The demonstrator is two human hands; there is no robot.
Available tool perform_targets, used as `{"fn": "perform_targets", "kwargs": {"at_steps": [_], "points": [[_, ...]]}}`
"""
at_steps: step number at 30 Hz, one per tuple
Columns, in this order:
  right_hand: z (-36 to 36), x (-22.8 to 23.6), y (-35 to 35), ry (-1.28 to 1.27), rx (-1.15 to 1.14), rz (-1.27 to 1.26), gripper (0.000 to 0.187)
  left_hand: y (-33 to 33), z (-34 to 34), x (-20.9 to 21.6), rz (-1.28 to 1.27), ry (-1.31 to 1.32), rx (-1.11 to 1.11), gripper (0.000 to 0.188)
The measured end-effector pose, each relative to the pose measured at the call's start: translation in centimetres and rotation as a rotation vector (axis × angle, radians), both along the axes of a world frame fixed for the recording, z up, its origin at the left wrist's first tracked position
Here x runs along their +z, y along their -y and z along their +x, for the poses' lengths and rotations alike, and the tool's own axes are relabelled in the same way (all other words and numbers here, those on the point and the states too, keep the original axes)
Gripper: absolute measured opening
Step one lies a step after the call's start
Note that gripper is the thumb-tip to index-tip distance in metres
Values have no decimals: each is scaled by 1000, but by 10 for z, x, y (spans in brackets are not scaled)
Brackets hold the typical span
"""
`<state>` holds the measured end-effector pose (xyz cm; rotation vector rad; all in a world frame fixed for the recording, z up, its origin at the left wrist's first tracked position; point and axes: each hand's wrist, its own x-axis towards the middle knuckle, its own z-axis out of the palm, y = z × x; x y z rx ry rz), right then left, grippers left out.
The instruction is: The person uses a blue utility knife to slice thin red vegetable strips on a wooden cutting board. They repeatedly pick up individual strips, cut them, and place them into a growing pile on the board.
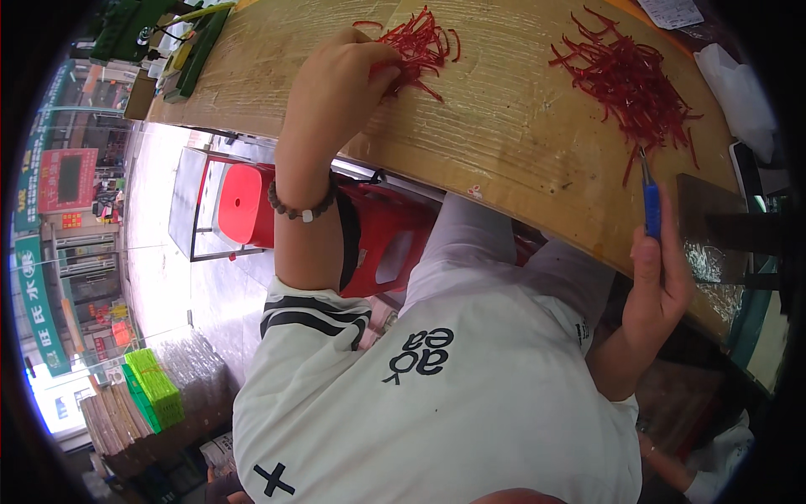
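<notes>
At upper centre, the left hand [337, 77] meets red strips [420, 44], its grip unclear. At right, the right hand [659, 281] grips a blue-handled tool [652, 210].

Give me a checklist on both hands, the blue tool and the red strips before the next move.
1. Left hand at the left red pile: ok.
2. Strip in the left hand's grip: cannot tell, the hand hides it.
3. Blue-handled tool held in the right hand: ok.
4. Metal tip at the right red pile: ok, at its near edge.
5. Piles apart on the wooden table: ok, bare wood between.
6. Right pile tidy: not ok, strips stick out around it.
</notes>
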<state>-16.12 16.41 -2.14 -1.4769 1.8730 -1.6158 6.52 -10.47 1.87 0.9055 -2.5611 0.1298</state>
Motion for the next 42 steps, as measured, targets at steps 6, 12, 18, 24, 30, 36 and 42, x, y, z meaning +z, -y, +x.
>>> {"fn": "perform_targets", "kwargs": {"at_steps": [6, 12, 18, 24, 30, 36, 42], "points": [[0, 2, 0, 1, 37, -9, 41, 0, -1, 1, -21, -177, 65, 14], [4, 4, 6, -48, 19, -64, 41, -3, 7, 10, -12, -287, 96, 14], [2, 3, 5, -143, 7, -43, 38, -38, -7, 10, 125, -401, 31, 10], [8, 7, 11, -180, 30, -68, 36, -82, -51, -18, 208, -322, -279, 7], [9, 5, 18, -231, 62, -84, 35, -101, -74, -28, 376, -451, -389, 5], [14, 6, 21, -287, -6, 13, 38, -101, -72, -36, 364, -581, -359, 2], [14, 5, 21, -309, 24, 36, 38, -99, -69, -34, 319, -537, -380, 5]]}}
